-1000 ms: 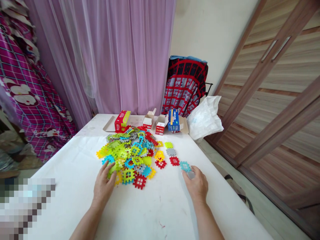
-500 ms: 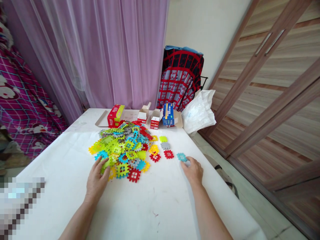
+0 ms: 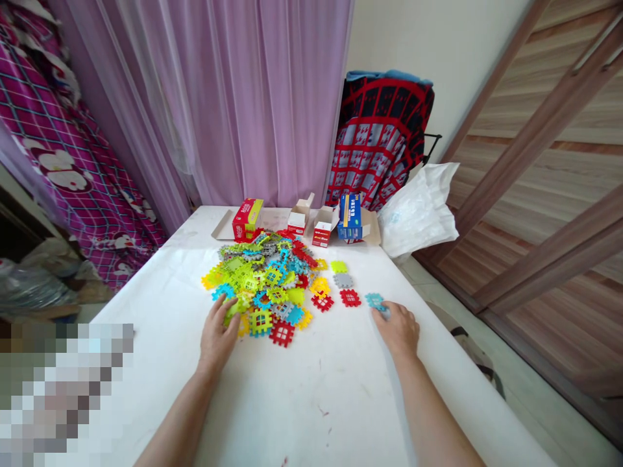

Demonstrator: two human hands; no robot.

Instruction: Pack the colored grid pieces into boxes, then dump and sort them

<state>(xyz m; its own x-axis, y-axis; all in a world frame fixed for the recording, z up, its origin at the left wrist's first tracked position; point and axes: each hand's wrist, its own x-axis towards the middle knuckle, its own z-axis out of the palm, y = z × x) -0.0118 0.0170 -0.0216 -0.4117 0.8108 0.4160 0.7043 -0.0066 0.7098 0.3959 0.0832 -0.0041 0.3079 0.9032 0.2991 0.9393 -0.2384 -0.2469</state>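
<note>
A heap of colourful plastic tiles [image 3: 267,275] with toothed edges lies on the white table [image 3: 292,402]. My left hand [image 3: 219,331] rests at the heap's near left edge, fingers apart, touching lime green pieces [image 3: 233,308]. Right of the heap, my right hand [image 3: 396,327] has its thumb and fingertips at a light blue tile [image 3: 374,300] lying on the table; its other fingers are curled. Left of that tile lie a red tile [image 3: 350,298], a grey tile [image 3: 343,280] and a lime tile [image 3: 339,266], running away from me.
At the far edge stand a red and yellow box [image 3: 247,219], two small red and white boxes [image 3: 298,219] and a blue box [image 3: 351,217], all with flaps open. A white bag [image 3: 416,211] sits at the far right corner. Wooden cupboard doors [image 3: 549,194] are on the right.
The camera view has turned left, so everything appears shifted to the right. Both hands stay by the same pieces, with little movement against the table.
</note>
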